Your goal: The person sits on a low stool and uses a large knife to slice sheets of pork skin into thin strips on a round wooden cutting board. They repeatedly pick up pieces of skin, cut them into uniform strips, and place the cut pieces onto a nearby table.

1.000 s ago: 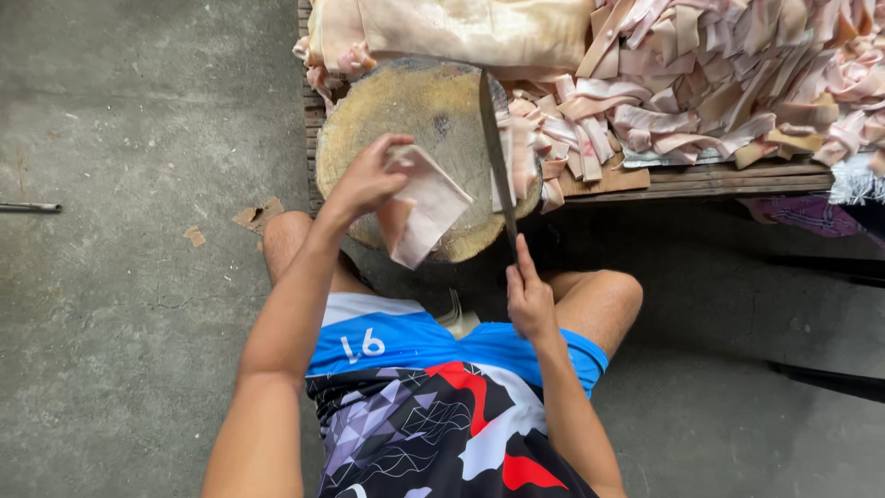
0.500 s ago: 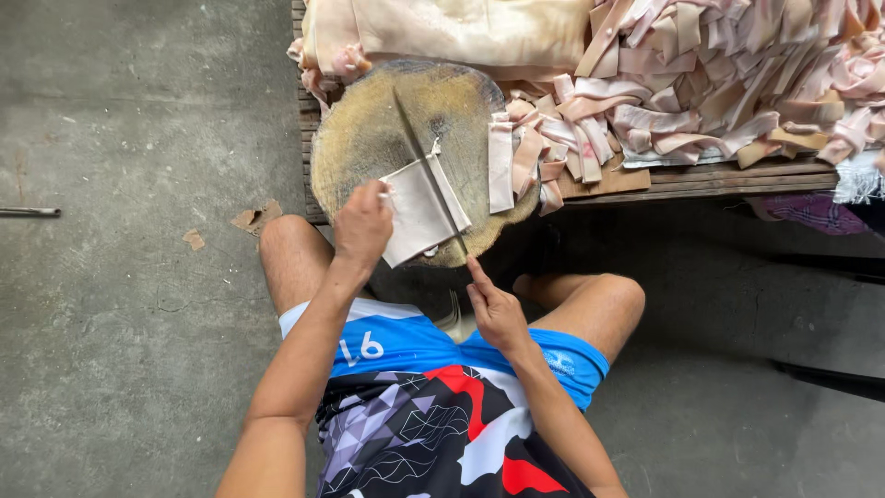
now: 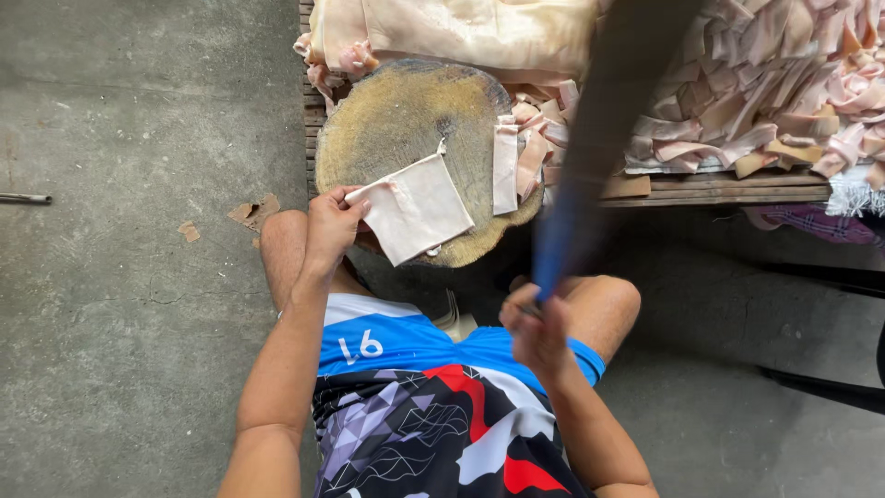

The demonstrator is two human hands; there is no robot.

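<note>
A round wooden chopping block (image 3: 406,129) stands in front of my knees. On its near edge lies a pale square slab of pork skin (image 3: 417,209). My left hand (image 3: 330,226) pinches the slab's left corner and holds it flat. My right hand (image 3: 537,330) grips the handle of a long cleaver (image 3: 604,129), which is raised high toward the camera and blurred, its blade above the block's right side. A cut strip (image 3: 504,166) lies upright at the block's right rim.
A low wooden pallet table (image 3: 728,189) behind the block carries a heap of cut pink skin strips (image 3: 756,92) and a large uncut pale slab (image 3: 461,32). Bare concrete floor spreads to the left, with scraps (image 3: 253,212) and a metal rod (image 3: 23,197).
The cleaver, which rested on the slab half a second ago, has swung up toward the camera. My left hand has shifted the slab and still holds its corner.
</note>
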